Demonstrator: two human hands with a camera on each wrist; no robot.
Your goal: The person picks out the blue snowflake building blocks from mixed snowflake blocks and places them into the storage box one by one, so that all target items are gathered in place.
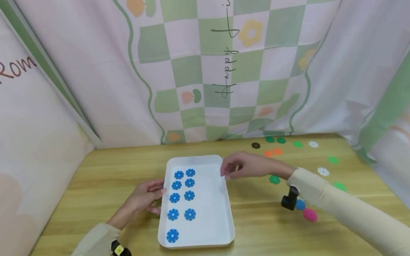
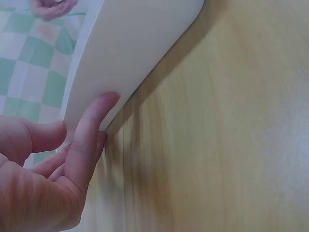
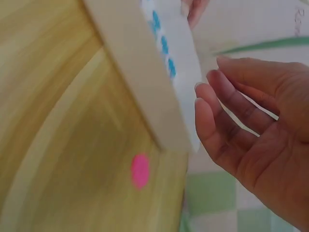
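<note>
A white rectangular tray (image 1: 214, 211) lies on the wooden table, with several blue snowflake discs (image 1: 190, 214) in two columns along its left half. My left hand (image 1: 143, 200) is at the tray's left side. Its thumb meets the rim, and its fairly straight fingers (image 2: 91, 121) touch the outer wall. At the right rim, near the far corner, is my right hand (image 1: 245, 165). In the right wrist view its fingers (image 3: 205, 121) are loosely bent and no object shows between them. From the head view, whether its fingertips touch the rim cannot be told.
Loose discs lie right of the tray: a brown one (image 1: 255, 145), orange ones (image 1: 277, 151), green ones (image 1: 274, 179), white ones (image 1: 323, 171), a blue one (image 1: 300, 204) and a pink one (image 1: 310, 215). Printed curtains (image 1: 107, 71) hang behind and beside the table (image 1: 271, 238).
</note>
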